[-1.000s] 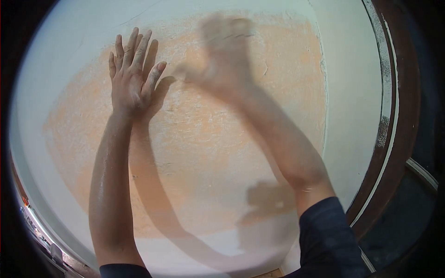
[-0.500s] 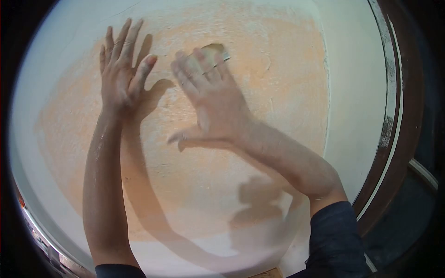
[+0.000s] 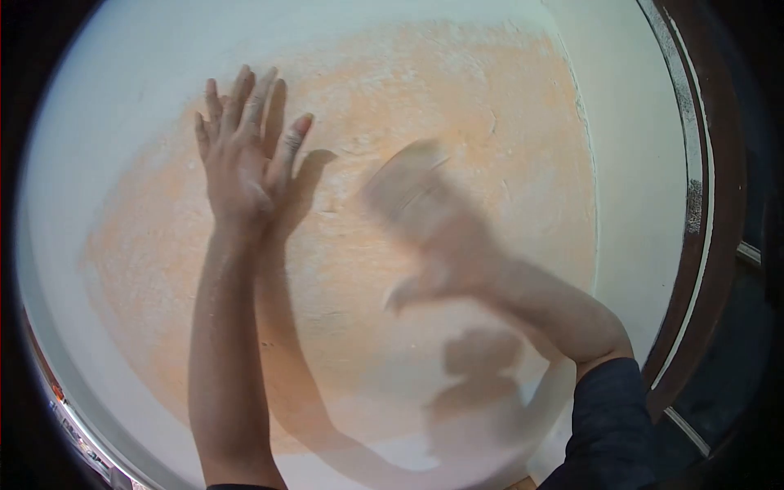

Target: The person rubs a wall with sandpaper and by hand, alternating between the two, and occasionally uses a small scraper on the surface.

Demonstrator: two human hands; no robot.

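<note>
My left hand is open, its fingers spread and laid against the upper left of the wall, which is patched in orange and white. Pale dust coats its thumb and fingertips. To the right, my right hand is smeared by motion. Its flattened fingers press a tan sheet of what looks like sandpaper to the patched surface; only the sheet's upper edge shows past the fingertips. The right thumb sticks out to the left, apart from the sheet.
A dark brown frame with a pale strip runs down the right side, beyond a plain cream wall section. Shadows of my head and arms fall on the wall. Small blurred items show at the lower left edge.
My right hand has swept down and to the right across the wall with the sandpaper. The whole view has shifted slightly; my left hand keeps its spread pose on the wall.
</note>
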